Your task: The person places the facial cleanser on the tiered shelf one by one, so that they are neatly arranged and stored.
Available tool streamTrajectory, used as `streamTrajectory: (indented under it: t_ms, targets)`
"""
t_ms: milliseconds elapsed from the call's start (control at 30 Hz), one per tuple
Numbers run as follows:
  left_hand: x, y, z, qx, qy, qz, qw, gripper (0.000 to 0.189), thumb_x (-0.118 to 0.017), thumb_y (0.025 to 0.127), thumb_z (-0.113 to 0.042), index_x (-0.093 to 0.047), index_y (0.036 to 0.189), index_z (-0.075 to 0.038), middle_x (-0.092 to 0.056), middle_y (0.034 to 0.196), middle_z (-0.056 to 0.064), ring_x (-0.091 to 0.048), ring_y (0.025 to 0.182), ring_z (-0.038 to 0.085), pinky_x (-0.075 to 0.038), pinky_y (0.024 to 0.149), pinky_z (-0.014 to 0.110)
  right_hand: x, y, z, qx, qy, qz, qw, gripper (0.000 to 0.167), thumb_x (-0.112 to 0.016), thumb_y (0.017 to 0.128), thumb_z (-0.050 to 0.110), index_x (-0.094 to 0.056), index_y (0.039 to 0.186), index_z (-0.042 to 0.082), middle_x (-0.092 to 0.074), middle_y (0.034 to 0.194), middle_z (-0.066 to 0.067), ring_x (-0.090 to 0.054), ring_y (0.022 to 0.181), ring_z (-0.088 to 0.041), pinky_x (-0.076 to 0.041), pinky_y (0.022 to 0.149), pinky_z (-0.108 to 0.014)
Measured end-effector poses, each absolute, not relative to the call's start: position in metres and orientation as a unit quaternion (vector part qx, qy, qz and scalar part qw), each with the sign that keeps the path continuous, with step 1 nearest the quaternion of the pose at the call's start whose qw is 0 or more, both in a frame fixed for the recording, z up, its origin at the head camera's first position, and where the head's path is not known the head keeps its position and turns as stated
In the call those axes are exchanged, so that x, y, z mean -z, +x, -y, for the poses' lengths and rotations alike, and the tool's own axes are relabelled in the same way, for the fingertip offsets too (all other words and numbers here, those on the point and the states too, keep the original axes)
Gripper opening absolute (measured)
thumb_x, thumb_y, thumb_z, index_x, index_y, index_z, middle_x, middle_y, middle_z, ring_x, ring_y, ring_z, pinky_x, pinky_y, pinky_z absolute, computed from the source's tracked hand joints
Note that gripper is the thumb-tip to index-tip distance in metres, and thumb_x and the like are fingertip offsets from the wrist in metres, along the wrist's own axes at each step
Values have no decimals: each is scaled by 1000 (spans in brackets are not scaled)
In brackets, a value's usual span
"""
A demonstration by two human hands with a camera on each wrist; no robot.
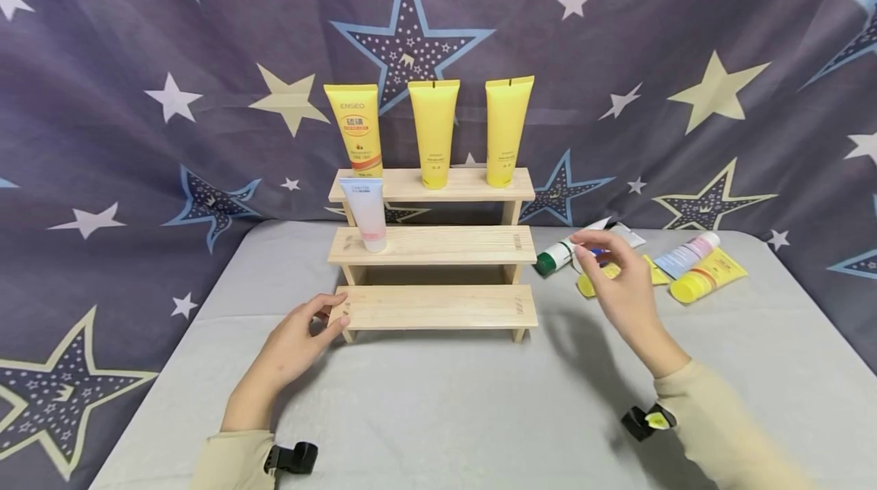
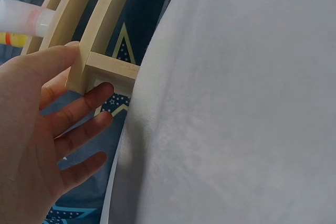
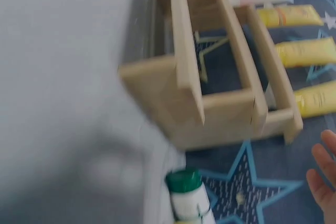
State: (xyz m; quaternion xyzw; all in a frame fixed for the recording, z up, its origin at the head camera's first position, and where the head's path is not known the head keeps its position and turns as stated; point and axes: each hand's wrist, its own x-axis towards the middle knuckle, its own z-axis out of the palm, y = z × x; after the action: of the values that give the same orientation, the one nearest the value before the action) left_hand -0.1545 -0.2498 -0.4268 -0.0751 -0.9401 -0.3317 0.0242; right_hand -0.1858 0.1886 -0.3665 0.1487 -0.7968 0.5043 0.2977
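Observation:
A three-step wooden display stand (image 1: 432,307) stands on the table. My left hand (image 1: 294,342) holds the left end of its bottom step between thumb and fingers; in the left wrist view the other fingers spread beside the stand's leg. Three yellow tubes (image 1: 435,132) stand upright on the top step. One pale blue and pink tube (image 1: 368,216) stands at the left of the middle step. My right hand (image 1: 626,296) hovers right of the stand over loose tubes, holding nothing, fingers loosely bent. Nearest it lies a white tube with a green cap (image 1: 553,258), partly hidden by the hand.
Right of the stand lie a yellow tube (image 1: 709,275), a blue and pink tube (image 1: 687,255), a grey tube (image 1: 626,234) and another yellow tube (image 1: 587,284) partly behind the right hand. A star-patterned cloth (image 1: 582,56) hangs behind the grey-covered table (image 1: 445,414).

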Motion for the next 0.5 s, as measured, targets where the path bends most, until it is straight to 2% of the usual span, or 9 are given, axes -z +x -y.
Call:
streamTrajectory:
  t_ms: [100,200,333,500]
  targets:
    - [426,-154,249,333,-74,940,24,48,-60,99,-43,-58,137,-14,-64,112,10,-59,103,28,-45,90,54,371,-184,-206,-519,111,799,284,16,-64,91,-9,-68,107,-7,-69,105,-15,-59,90,-1,-46,78,-14]
    - [427,-154,249,334,-73,940,25,47,-60,99,-42,-58,137,-15,-64,111,10,-59,103,27,-45,90,53,375,-184,-224,-541,72,794,269,18,-64,94,-4,-68,110,-3,-70,105,-1,-60,93,1,-47,78,-13]
    - [428,-154,249,335,-73,939,26,46,-61,99,-41,-58,137,-15,-65,111,10,-59,103,27,-45,91,53,380,-186,-248,-559,7,788,259,20,-64,95,1,-67,114,-3,-69,97,17,-62,89,3,-47,76,-11]
    - [428,-155,250,335,-73,939,26,47,-60,99,-41,-58,137,-15,-65,111,10,-59,102,27,-46,90,53,387,-190,-277,-561,-70,784,255,17,-66,95,5,-71,111,4,-67,88,22,-62,79,5,-48,65,-8]
